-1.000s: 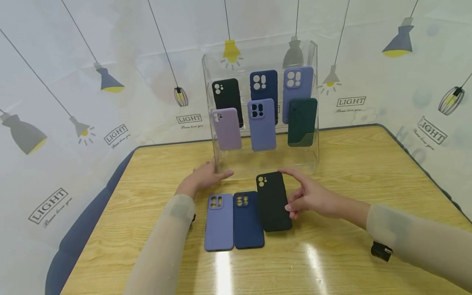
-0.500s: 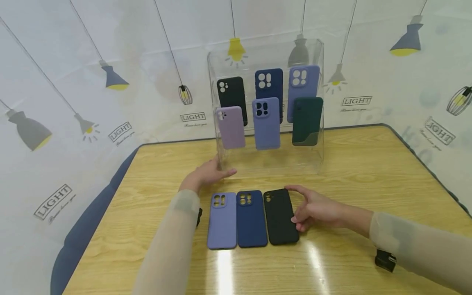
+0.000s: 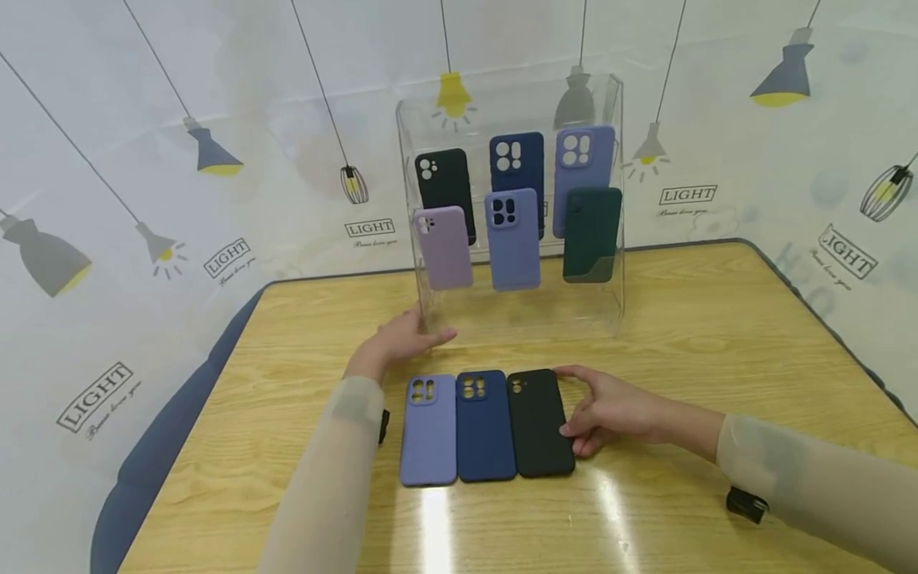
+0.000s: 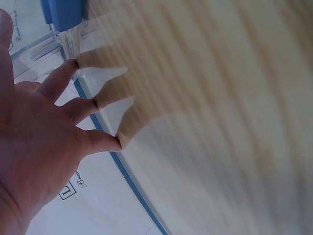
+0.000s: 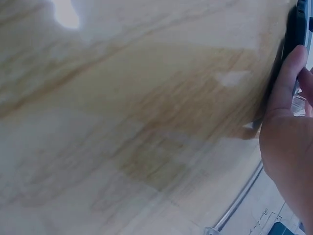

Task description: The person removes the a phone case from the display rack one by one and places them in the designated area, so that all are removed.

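Three phone cases lie side by side on the table: a lavender-blue case (image 3: pixel 429 442), a navy case (image 3: pixel 486 438) and a black phone case (image 3: pixel 539 434) at the right end. My right hand (image 3: pixel 610 413) holds the black one by its right side, index finger at the top corner and thumb on the long edge. In the right wrist view, that thumb presses along the dark edge. My left hand (image 3: pixel 400 339) rests at the lower left corner of a clear display stand (image 3: pixel 516 319), fingers spread and thumb in front; its fingertips touch the table in the left wrist view.
On the stand hang two rows of cases: a black case (image 3: pixel 441 179), another navy case (image 3: pixel 516 171) and a purple-blue case (image 3: pixel 584 171) above; a lilac case (image 3: pixel 446 251), a blue case (image 3: pixel 515 251) and a dark green case (image 3: pixel 592 239) below. Behind is a lamp-printed wall covering (image 3: pixel 287 223).
My right hand has lowered the black phone case onto the table, then shifted it left against the navy one and straightened it. The left hand has stayed at the stand's corner.
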{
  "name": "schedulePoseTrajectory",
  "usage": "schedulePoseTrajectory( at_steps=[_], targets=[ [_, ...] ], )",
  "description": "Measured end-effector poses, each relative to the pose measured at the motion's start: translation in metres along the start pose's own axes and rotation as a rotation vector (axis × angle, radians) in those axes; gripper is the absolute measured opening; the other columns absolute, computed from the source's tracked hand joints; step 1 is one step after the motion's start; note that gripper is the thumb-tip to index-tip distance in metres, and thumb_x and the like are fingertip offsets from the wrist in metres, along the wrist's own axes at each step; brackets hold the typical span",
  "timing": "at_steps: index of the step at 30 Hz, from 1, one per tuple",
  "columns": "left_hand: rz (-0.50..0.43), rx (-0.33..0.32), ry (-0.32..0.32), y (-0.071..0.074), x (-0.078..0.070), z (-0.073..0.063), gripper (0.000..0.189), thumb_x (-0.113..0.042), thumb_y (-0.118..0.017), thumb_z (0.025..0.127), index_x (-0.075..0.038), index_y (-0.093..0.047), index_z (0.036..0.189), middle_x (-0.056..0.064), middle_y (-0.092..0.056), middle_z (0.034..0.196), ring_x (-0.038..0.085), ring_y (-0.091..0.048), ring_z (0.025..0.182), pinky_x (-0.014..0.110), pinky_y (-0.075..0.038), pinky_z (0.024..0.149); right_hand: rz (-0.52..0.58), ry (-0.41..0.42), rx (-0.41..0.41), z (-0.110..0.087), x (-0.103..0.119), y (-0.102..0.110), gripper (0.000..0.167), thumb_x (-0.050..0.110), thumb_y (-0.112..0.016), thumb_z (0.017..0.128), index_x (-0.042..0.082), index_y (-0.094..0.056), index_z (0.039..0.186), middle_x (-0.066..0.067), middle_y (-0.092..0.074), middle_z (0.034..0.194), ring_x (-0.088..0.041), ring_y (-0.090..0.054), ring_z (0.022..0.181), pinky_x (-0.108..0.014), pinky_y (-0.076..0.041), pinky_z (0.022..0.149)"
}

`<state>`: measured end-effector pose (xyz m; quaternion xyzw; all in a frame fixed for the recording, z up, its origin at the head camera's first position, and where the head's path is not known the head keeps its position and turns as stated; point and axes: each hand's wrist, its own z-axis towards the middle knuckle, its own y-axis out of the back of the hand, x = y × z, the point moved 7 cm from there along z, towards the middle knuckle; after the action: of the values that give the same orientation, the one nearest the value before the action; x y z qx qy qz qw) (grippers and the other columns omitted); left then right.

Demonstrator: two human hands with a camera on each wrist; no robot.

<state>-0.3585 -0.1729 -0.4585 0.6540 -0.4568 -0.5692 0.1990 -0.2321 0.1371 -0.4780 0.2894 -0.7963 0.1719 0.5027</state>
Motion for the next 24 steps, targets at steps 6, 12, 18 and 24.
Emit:
schedulePoseTrajectory(
  at_steps=[6,12,18,24],
  targets=[
    [0.011,-0.014,0.001,-0.0004,0.0016,0.0014,0.109,-0.074,-0.059,0.097,-0.020,-0.005,0.174,0.018,-0.033,0.174,0.043,-0.028,0.163,0.076,-0.001,0.129,-0.035,-0.009,-0.020,0.0021,0.0010,0.0010,0.101,0.000,-0.075,0.094,0.013,-0.009,0.171,-0.018,-0.074,0.085,-0.020,-0.075,0.066,-0.038,-0.068,0.067],
    [0.025,-0.020,0.005,-0.0011,0.0020,0.0018,0.110,-0.076,-0.059,0.096,-0.017,-0.005,0.173,0.019,-0.030,0.174,0.043,-0.025,0.164,0.075,-0.001,0.129,-0.071,-0.014,-0.032,0.0021,0.0018,0.0000,0.098,0.002,-0.074,0.095,0.012,-0.012,0.170,-0.017,-0.075,0.079,-0.020,-0.074,0.064,-0.037,-0.067,0.064],
    [0.036,-0.025,0.012,-0.0014,0.0018,0.0014,0.112,-0.078,-0.058,0.095,-0.015,-0.007,0.173,0.020,-0.030,0.174,0.043,-0.025,0.164,0.075,-0.002,0.130,-0.082,-0.022,-0.049,0.0020,0.0021,0.0016,0.096,0.001,-0.073,0.096,0.013,-0.013,0.170,-0.016,-0.073,0.079,-0.021,-0.075,0.062,-0.037,-0.067,0.063],
    [0.027,-0.023,0.008,-0.0014,0.0025,0.0019,0.111,-0.077,-0.058,0.096,-0.015,-0.007,0.173,0.020,-0.031,0.174,0.042,-0.025,0.164,0.075,-0.001,0.129,-0.054,-0.025,-0.043,0.0027,0.0011,0.0025,0.097,0.000,-0.071,0.095,0.016,-0.011,0.170,-0.016,-0.073,0.080,-0.022,-0.075,0.064,-0.038,-0.067,0.064]
  ],
)
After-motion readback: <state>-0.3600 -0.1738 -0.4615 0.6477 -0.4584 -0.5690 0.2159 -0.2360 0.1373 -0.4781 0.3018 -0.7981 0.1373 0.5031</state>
